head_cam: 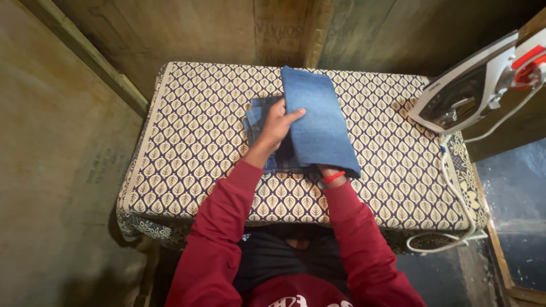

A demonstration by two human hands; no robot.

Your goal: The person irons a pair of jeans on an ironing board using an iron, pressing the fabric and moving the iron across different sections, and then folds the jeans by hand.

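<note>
A pair of blue jeans [318, 122] lies folded on a padded table covered by a cream and dark leaf-patterned cloth [193, 142]. My left hand [278, 126] rests flat on the left side of the jeans, fingers pressing the edge of the folded lighter leg. My right hand is hidden under the near end of the folded denim; only its wrist with a red band [333, 177] shows, so its grip cannot be seen. Both arms wear red sleeves.
A white electric iron [472, 91] with red parts stands upright at the table's right edge. Its white cord [455, 193] runs down the right side to the near corner. Wooden walls close in at the back and left.
</note>
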